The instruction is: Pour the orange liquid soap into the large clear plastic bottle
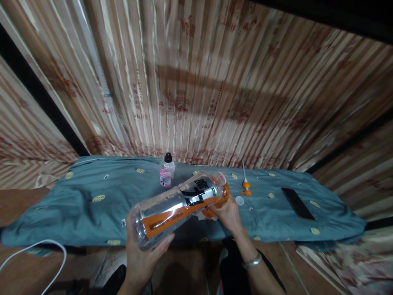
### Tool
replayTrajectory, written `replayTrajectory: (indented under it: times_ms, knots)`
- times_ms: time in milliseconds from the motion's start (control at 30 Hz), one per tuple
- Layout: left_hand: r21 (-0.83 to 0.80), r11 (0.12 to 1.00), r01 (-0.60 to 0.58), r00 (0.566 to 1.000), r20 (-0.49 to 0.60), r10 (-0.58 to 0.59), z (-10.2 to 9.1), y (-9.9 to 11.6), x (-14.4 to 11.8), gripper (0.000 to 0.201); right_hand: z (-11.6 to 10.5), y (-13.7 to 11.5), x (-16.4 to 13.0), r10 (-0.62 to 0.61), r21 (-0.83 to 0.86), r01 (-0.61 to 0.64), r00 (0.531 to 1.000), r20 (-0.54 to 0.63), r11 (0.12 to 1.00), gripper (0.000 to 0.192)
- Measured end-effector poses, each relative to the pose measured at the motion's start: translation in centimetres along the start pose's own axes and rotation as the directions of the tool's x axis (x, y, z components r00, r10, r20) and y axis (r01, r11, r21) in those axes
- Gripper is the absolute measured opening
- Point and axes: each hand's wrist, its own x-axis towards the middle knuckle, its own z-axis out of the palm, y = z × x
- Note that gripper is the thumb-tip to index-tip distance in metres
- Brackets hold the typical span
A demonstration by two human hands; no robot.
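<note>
Nearest the camera, the left hand [139,250] cups the base of a large clear plastic bottle [178,207], palm under it and fingers curled up around the bottom edge. The bottle is tipped over almost flat, its base near and left, its open mouth pointing far and right. It carries an orange, black and white label and looks empty or nearly so.

Just right of that, the right hand [229,213] is closed around an orange object [219,203] held right at the bottle's mouth; most of it is hidden behind the bottle neck and fingers, so what it is cannot be told. A silver bracelet [252,262] sits on the right wrist.

Both hands work above the near edge of a table covered with a blue-grey cloth [86,205] with small yellow motifs. On the cloth just right of the right hand lies a small white cap [239,200]. A little farther off lies a small orange-and-white piece with a thin stem [245,185]. Farther right, a dark phone [297,203] lies flat. Beyond the big bottle, a small bottle with a black cap and pink label [167,172] stands upright near the far edge.

At the near left a white cable [46,248] loops over the floor. Striped, patterned curtains [196,82] hang behind the table.
</note>
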Motion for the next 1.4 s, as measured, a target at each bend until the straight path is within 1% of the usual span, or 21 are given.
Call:
replayTrajectory:
  times_ms: [200,300,500,800,1167,1400]
  knots:
    - [0.002,1.000,0.014,1.000,0.016,-0.014,-0.17,-0.24,0.08,0.095,-0.16,-0.33,-0.05,0.008,0.001,-0.008,1.000,-0.011,1.000,0.071]
    - [-0.008,1.000,0.018,0.999,0.032,-0.018,-0.21,-0.26,0.09,0.097,-0.16,-0.32,-0.01,0.012,-0.009,-0.012,1.000,-0.009,1.000,0.067]
    - [0.003,1.000,0.011,1.000,0.001,-0.011,-0.13,-0.11,0.10,0.103,-0.11,-0.22,0.02,0.011,-0.008,-0.011,1.000,-0.004,1.000,0.075]
    - [0.017,1.000,-0.020,1.000,-0.001,0.020,-0.08,-0.03,-0.01,0.098,-0.18,-0.30,-0.01,0.009,-0.003,-0.009,1.000,-0.012,1.000,0.074]
    - [0.008,1.000,0.004,1.000,-0.006,-0.004,0.00,-0.06,0.00,0.099,-0.11,-0.14,0.08,0.017,0.010,-0.017,1.000,-0.011,1.000,0.073]
    - [0.002,0.999,-0.035,0.999,-0.007,0.035,-0.02,-0.35,0.07,0.100,-0.25,-0.73,0.00,0.031,0.032,-0.031,0.999,-0.014,0.999,0.074]
